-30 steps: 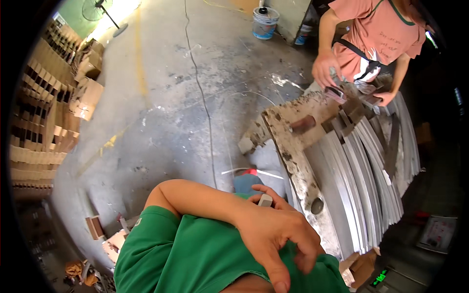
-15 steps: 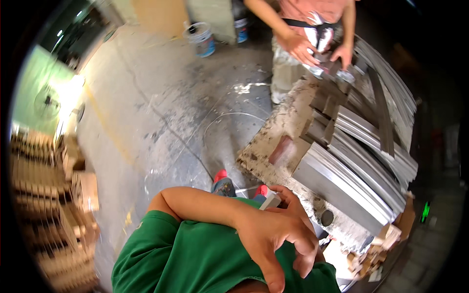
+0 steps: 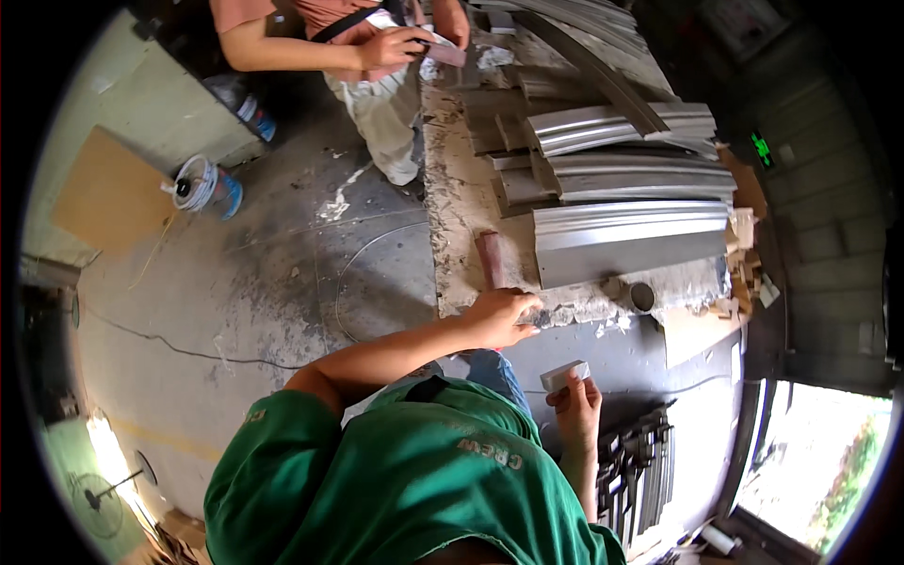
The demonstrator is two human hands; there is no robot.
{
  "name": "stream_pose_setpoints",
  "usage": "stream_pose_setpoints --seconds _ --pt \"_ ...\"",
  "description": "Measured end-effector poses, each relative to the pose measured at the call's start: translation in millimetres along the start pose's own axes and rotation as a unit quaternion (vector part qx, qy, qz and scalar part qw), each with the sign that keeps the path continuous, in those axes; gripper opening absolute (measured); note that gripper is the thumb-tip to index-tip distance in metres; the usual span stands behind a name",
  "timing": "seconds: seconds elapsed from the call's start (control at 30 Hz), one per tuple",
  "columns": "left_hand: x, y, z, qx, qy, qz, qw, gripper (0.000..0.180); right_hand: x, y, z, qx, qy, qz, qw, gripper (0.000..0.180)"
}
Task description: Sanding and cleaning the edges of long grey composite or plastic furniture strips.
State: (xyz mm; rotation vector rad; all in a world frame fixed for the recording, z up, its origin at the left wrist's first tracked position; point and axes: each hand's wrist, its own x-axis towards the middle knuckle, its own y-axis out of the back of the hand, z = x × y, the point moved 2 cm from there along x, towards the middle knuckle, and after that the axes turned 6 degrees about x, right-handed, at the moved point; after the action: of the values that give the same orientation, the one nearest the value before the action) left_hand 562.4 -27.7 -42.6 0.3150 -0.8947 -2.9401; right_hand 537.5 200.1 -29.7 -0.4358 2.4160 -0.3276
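My left hand [image 3: 501, 318] reaches over the near edge of the worktable [image 3: 459, 202], its fingers apart and nothing in them. Just beyond it, a reddish-brown block [image 3: 491, 261] lies on the table top. Lower and to the right, my right hand [image 3: 576, 407] grips a small pale grey rectangular block [image 3: 563, 376] between thumb and fingers, in front of my body. Stacked grey metal profiles [image 3: 633, 231] with ridged, shiny faces lie to the right of the reddish-brown block. A short round tube [image 3: 641, 298] stands near the table's front edge.
Across the table's far end, a co-worker's hands [image 3: 400, 45] hold another reddish block [image 3: 446, 55]. A white bucket [image 3: 207, 186] stands on the floor at left. Dark metal bars [image 3: 636, 471] stand below right, and a cable [image 3: 202, 355] crosses the floor.
The view has swung to the right. My left hand has moved away from my chest and the right hand, out to the table edge. My right hand, previously mostly hidden, now shows with the grey block.
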Motion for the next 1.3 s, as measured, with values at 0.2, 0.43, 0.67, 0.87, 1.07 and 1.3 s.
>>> stream_pose_setpoints --seconds 0.2,0.43,0.67,0.87,1.07,1.3 --pt "61.6 -24.2 28.8 0.136 -0.246 0.184 0.942 0.077 -14.6 29.9 14.8 -0.007 0.033 0.076 0.997 0.021" --pt "143.3 -64.0 62.4 0.198 -0.225 0.163 0.94 0.099 6.0 59.7 1.7 0.038 0.091 0.093 0.991 0.021" --pt "181.2 -107.2 72.6 0.248 -0.167 0.128 0.945 0.114 30.3 103.2 -7.1 0.065 0.083 0.092 0.99 0.02" --pt "191.9 -116.2 62.6 0.174 -0.176 0.148 0.957 0.11 52.6 120.7 -38.0 0.071 0.104 0.113 0.986 0.019" --pt "191.5 -112.2 62.1 0.166 -0.189 0.178 0.951 0.099 67.4 127.1 -50.8 0.037 0.095 0.113 0.988 0.019" --pt "191.4 -113.8 64.1 0.17 -0.185 0.164 0.954 0.097 80.6 118.7 -50.8 0.075 0.101 0.1 0.987 0.018"
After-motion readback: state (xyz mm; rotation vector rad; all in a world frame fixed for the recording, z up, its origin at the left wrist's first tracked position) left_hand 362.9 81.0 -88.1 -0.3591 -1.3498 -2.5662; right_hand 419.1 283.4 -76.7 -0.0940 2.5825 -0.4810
